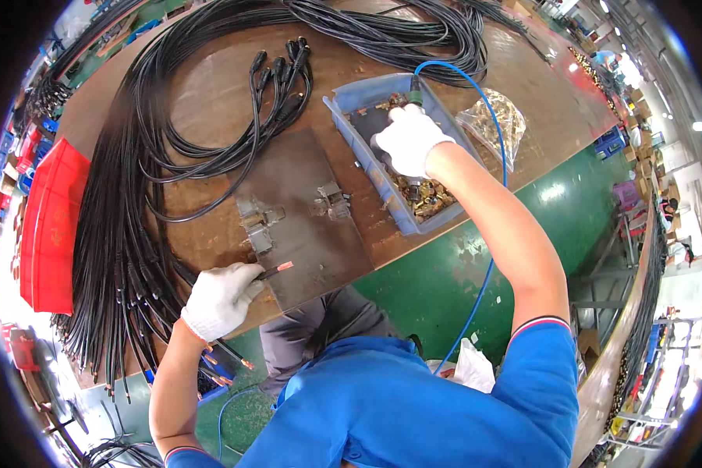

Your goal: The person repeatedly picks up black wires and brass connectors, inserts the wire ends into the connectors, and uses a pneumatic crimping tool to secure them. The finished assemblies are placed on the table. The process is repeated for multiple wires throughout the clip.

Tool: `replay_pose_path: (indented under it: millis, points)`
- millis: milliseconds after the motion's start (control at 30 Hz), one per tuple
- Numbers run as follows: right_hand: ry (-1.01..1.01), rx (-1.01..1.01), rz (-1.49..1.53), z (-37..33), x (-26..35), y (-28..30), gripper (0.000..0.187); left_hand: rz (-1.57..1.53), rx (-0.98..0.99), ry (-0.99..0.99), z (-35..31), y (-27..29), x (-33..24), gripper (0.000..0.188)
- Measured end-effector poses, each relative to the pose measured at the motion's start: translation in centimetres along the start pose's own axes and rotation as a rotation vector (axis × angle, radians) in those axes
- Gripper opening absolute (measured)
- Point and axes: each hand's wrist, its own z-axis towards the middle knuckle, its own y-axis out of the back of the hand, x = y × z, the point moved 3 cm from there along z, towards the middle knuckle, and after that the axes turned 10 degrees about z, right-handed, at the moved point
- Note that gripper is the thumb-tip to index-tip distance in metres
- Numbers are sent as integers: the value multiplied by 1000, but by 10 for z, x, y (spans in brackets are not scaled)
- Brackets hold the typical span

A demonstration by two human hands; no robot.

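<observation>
My left hand (222, 300), in a white glove, is closed around a black cable (268, 273). The cable's stripped copper end points right, over the front edge of a dark metal plate (300, 175). My gloved right hand (411, 142) is over a blue plastic bin (402, 212), closed around an air tool (416, 97). Only the tool's dark green end shows, joined to a blue hose (501, 125); the glove hides the rest. Small brass-coloured fittings (429, 199) lie in the bin. Two small metal fixtures (332, 200) sit on the plate.
A thick bundle of black cables (125, 226) covers the table's left side, curving round the back. Beside it stands a red bin (51, 230). Right of the blue bin lies a clear bag of small parts (495, 125). The blue hose runs down past my right arm.
</observation>
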Motion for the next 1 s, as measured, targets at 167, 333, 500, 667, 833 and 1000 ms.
replay_pose_path:
  millis: [167,333,500,667,833,1000]
  points:
    - [15,33,-32,12,2,4,24,77,-52,-72,18,13,-16,16]
    - [-50,0,151,17,-10,0,33,390,33,-202,36,42,-19,16]
    - [-13,-535,844,-16,-8,17,22,218,95,53,-13,60,-8,22]
    - [202,-293,1745,-34,87,27,24,-122,-1,250,-23,18,2,30]
    - [107,-115,2191,-30,150,-10,24,-224,-50,199,-2,20,-9,45]
    - [65,-67,2524,-22,158,-45,23,-230,-71,144,6,20,-6,48]
